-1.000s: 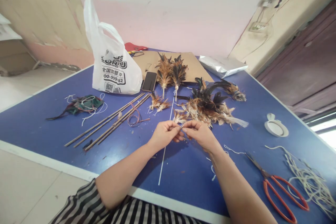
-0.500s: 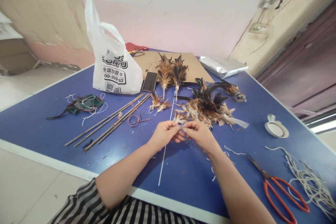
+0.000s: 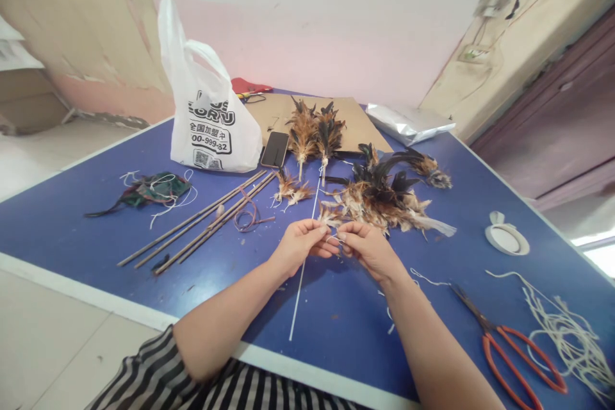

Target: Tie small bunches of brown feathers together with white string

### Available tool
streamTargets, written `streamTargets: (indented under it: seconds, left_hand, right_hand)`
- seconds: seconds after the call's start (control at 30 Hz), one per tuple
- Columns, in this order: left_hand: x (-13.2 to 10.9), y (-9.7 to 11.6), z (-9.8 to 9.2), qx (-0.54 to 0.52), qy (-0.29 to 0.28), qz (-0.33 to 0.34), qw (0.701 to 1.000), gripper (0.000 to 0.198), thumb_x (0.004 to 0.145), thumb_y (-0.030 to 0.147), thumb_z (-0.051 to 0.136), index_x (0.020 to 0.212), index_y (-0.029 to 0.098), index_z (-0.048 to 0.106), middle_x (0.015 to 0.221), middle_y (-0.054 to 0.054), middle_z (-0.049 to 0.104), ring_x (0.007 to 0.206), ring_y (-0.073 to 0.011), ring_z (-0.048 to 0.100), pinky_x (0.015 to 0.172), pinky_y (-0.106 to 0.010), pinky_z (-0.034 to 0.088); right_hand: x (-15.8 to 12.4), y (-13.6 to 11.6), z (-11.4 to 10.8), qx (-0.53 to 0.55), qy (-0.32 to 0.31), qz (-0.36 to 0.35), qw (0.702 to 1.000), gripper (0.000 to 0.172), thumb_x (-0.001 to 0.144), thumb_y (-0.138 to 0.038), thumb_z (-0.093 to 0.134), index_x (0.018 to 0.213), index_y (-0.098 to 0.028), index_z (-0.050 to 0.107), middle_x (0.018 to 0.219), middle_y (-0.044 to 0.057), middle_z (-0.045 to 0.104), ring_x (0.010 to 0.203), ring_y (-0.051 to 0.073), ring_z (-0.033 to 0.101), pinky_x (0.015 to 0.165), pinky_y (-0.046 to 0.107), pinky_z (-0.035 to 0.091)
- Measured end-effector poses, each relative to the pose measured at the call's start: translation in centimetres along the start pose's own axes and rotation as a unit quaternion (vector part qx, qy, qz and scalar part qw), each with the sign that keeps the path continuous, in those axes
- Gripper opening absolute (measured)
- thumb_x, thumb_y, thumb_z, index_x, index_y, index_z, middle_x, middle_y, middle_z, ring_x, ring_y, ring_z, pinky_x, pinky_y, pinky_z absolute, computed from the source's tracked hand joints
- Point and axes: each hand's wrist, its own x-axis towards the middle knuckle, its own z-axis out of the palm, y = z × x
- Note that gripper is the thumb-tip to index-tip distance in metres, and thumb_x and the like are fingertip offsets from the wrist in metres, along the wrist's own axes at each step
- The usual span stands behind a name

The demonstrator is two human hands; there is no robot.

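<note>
on the table (image 3: 346, 333), sticks (image 3: 211, 228) lie left of the feather pile (image 3: 375, 195), scissors (image 3: 487, 325) near right beside the string tangle (image 3: 562, 339), a plastic bag (image 3: 211, 122) far left beside the phone (image 3: 275, 149).

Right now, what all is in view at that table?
Table: 1, blue, centre
Bag: 1, white, back left
Phone: 1, dark, beside bag
Cardboard: 1, brown, back
Packet: 1, silver, back right
Unclear item: 1, red, behind bag
Feather bundles: 2, brown-black, partly on cardboard
Feathers: many, brown-black, mid-right
Sticks: about 4, brown, left
Tufts: 2, brown, beside sticks
Cord: 1, purplish, beside sticks
Tangle: 1, green, left
Tape roll: 1, white, right
Scissors: 1, red-handled, near right
String: 1 heap, white, right
Held thread: 1, white, centre
Left hand: 1, centre
Right hand: 1, centre
</note>
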Motion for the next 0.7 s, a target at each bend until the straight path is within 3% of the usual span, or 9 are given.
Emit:
streamTargets:
  seconds: [0.3,0.5,0.7]
  left_hand:
    - [-0.04,-0.19,-0.08,0.009,-0.022,-0.005,1.000,0.027,0.068,0.027,0.064,0.087,0.009,0.055,0.077,-0.011,0.067,0.067,-0.0171,0.064,0.061,-0.024,0.051]
    - [-0.01,-0.17,-0.04,0.025,-0.008,-0.006,1.000,0.027,0.067,0.023,0.065,0.087,0.009,0.055,0.079,-0.012,0.067,0.067,-0.0161,0.064,0.060,-0.023,0.051]
    - [0.05,0.00,0.23,0.046,0.035,0.011,0.998,0.027,0.065,0.023,0.066,0.086,0.008,0.056,0.076,-0.011,0.067,0.065,-0.0153,0.064,0.058,-0.023,0.051]
  right_hand:
    - [0.16,0.12,-0.11,0.022,-0.015,0.005,1.000,0.015,0.064,-0.027,0.066,0.070,-0.015,0.059,0.053,-0.003,0.052,0.045,0.005,0.041,0.046,0.020,0.032]
    - [-0.06,-0.05,-0.11,-0.001,-0.012,0.001,1.000,0.016,0.065,-0.028,0.066,0.071,-0.016,0.058,0.056,-0.002,0.054,0.046,0.005,0.042,0.046,0.020,0.032]
    - [-0.33,-0.66,0.39,-0.096,0.002,-0.092,0.991,0.011,0.067,-0.026,0.062,0.070,-0.017,0.057,0.072,0.000,0.056,0.056,0.008,0.046,0.053,0.023,0.037]
